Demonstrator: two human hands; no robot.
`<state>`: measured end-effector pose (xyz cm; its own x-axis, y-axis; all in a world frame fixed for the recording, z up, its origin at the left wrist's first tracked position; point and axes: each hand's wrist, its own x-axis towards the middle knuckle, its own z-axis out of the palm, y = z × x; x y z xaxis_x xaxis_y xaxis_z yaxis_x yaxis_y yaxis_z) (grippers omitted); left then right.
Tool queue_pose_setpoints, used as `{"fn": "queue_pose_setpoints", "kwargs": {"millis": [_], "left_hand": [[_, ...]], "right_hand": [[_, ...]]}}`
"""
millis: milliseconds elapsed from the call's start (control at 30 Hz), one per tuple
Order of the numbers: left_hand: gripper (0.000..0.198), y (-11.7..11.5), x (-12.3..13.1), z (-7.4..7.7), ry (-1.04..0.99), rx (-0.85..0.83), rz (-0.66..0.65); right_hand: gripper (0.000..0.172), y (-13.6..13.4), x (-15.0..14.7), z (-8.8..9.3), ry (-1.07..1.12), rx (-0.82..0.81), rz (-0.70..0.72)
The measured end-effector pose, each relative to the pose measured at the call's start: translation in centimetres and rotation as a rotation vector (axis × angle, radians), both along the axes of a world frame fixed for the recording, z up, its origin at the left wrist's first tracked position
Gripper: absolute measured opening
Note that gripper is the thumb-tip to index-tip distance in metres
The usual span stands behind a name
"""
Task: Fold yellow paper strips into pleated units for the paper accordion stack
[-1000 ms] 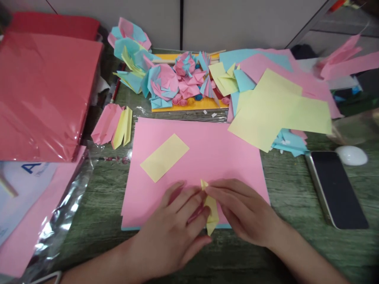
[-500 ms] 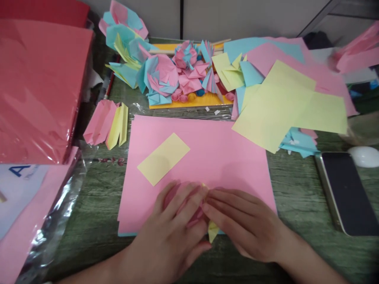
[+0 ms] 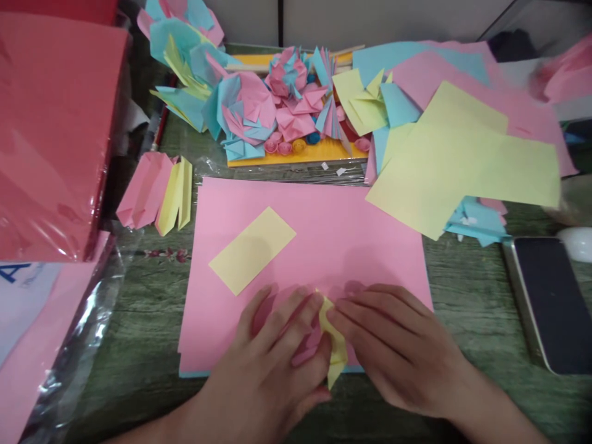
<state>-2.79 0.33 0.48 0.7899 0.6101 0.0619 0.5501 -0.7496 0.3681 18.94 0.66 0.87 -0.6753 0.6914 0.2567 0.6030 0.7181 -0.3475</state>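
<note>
A small folded yellow paper piece (image 3: 333,345) lies at the near edge of a stack of pink sheets (image 3: 324,234). My left hand (image 3: 272,364) presses its left side with fingers laid close together. My right hand (image 3: 398,351) presses its right side, fingertips meeting the left hand's over the fold. Most of the yellow piece is hidden under my fingers. A flat yellow rectangle (image 3: 252,248) lies on the pink stack, up and to the left of my hands.
Folded pink and yellow strips (image 3: 155,192) lie at left beside a wrapped red paper pack (image 3: 50,135). Origami flowers (image 3: 277,108) sit on a yellow board behind. Loose yellow, pink and blue sheets (image 3: 462,160) spread at right. A phone (image 3: 550,302) and a white mouse (image 3: 578,243) lie far right.
The view has shifted slightly, so the papers sit a little higher and to the left. My fingers have parted a little, showing more of the yellow piece than half a second ago.
</note>
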Motion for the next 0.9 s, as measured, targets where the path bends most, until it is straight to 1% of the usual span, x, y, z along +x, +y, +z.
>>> {"fn": "queue_pose_setpoints", "kwargs": {"millis": [100,300,467,600,900], "left_hand": [[0.041,-0.06,0.01,-0.08,-0.005,-0.005,0.007],[0.041,-0.1,-0.09,-0.19,0.012,-0.003,-0.004],[0.038,0.05,-0.04,-0.08,-0.008,-0.009,0.008],[0.04,0.05,-0.05,-0.1,-0.006,-0.032,0.002],[0.039,0.03,0.07,-0.07,-0.001,-0.05,0.007]], "right_hand": [[0.033,0.0,0.03,-0.11,-0.064,-0.019,-0.038],[0.033,-0.17,-0.16,-0.26,-0.084,-0.052,-0.02],[0.034,-0.19,-0.09,-0.15,-0.098,-0.054,-0.01],[0.033,-0.18,0.01,-0.07,-0.105,-0.047,-0.012],[0.035,-0.12,0.1,-0.31,-0.109,-0.071,-0.008]]}}
